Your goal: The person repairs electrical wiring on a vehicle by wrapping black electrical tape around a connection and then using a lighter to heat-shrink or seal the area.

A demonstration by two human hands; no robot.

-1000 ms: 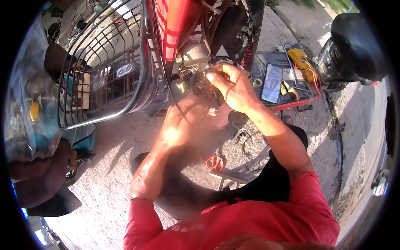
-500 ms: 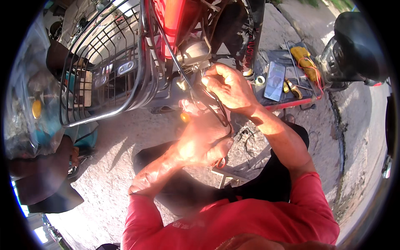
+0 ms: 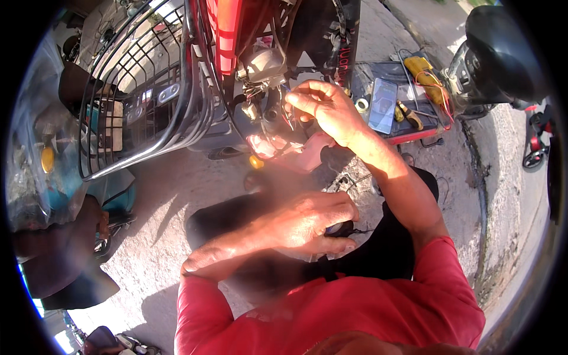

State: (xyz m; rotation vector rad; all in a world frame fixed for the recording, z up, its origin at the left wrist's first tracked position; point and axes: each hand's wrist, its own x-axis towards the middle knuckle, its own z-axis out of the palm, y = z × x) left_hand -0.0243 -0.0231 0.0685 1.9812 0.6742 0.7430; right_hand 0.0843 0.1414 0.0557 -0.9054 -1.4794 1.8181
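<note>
My right hand (image 3: 331, 112) is raised beside the open front of a red scooter (image 3: 226, 35). Its thumb and forefinger pinch together at the thin wires (image 3: 290, 115) that hang below a grey metal housing (image 3: 265, 65). A pale connector (image 3: 250, 110) dangles to the left of them. Lower down, over my lap, my left hand (image 3: 307, 222) curls around a dark rounded object (image 3: 339, 229). Its fingers cover most of that object, so I cannot make out its kind. A pinkish panel (image 3: 290, 155) lies between the two hands.
A black wire basket (image 3: 139, 112) juts out at left. To the right, a low platform (image 3: 414, 137) carries a phone (image 3: 383, 106), a yellow multimeter (image 3: 427, 80) with leads, pliers (image 3: 411, 117) and a tape roll (image 3: 361, 105). A dark seat-like shape (image 3: 503, 53) stands beyond.
My left hand has moved down and to the right, away from the scooter, and now holds the dark object. The black cable between my hands has gone from there. My right hand stays near the wires.
</note>
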